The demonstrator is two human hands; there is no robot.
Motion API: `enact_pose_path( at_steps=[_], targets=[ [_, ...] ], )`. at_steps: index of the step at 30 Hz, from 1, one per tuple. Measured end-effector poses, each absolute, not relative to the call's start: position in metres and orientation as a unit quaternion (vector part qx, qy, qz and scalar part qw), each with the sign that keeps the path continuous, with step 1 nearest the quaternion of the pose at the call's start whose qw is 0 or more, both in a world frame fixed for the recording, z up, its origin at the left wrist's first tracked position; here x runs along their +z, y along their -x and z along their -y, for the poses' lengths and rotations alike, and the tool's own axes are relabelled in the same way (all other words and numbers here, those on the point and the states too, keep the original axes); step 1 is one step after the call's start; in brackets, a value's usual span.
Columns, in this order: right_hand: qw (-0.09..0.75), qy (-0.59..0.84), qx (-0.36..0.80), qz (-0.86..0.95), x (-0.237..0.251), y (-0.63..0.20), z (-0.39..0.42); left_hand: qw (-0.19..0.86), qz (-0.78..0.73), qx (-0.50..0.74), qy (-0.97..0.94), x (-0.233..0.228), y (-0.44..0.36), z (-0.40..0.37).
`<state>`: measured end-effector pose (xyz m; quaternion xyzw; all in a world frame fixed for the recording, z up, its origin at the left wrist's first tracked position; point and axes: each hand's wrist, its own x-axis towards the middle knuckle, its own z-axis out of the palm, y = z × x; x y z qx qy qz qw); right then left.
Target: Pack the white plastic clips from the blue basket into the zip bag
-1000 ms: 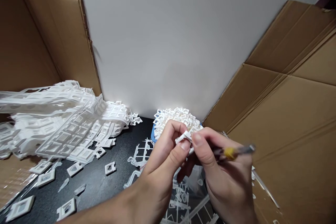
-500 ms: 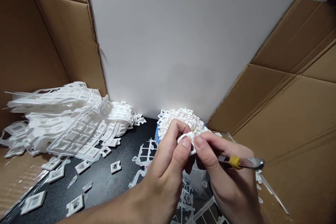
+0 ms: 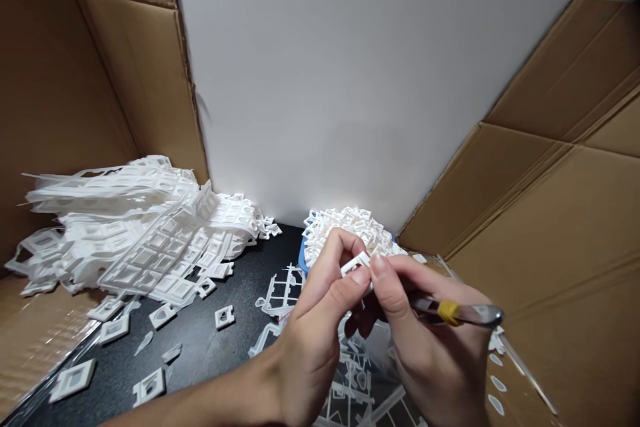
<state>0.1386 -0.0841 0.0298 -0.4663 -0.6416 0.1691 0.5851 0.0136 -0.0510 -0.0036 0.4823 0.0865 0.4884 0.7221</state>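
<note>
My left hand [image 3: 313, 333] and my right hand [image 3: 430, 347] meet over the dark table, both pinching one small white plastic square piece [image 3: 356, 263] between thumbs and fingers. A thin metal tool with a yellow band [image 3: 457, 313] also lies in my right hand, its tip sticking out to the right. Just behind my fingers a heap of finished white pieces [image 3: 350, 227] fills a blue container [image 3: 301, 257].
A big pile of white plastic frames [image 3: 135, 240] lies at the left. Loose white pieces [image 3: 223, 316] and empty sprues [image 3: 280, 290] are scattered on the black table [image 3: 200, 347]. Cardboard sheets [image 3: 550, 213] lean at right and left, with a white wall behind.
The view has shifted slightly, so everything sits a little further right. My hands stay together on the small piece, and the tool's tip has swung a little to the right.
</note>
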Motion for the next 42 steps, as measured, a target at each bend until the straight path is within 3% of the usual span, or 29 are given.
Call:
enact_pose_path(
  at_steps=[13, 28, 33, 42],
  targets=[
    [0.56, 0.456, 0.125, 0.681, 0.031, -0.143, 0.084, 0.712, -0.109, 0.525, -0.454, 0.001, -0.021, 0.059],
    [0.59, 0.427, 0.369, 0.577, 0.023, -0.165, 0.083, 0.731, -0.084, 0.375, -0.563, 0.018, -0.003, 0.042],
    [0.626, 0.423, 0.367, 0.542, 0.012, -0.171, 0.071, 0.686, -0.155, 0.378, -0.602, 0.014, -0.005, 0.043],
    [0.595, 0.425, 0.296, 0.615, 0.023, -0.162, 0.071, 0.578, -0.235, 0.432, -0.651, 0.012, -0.006, 0.047]
  ],
)
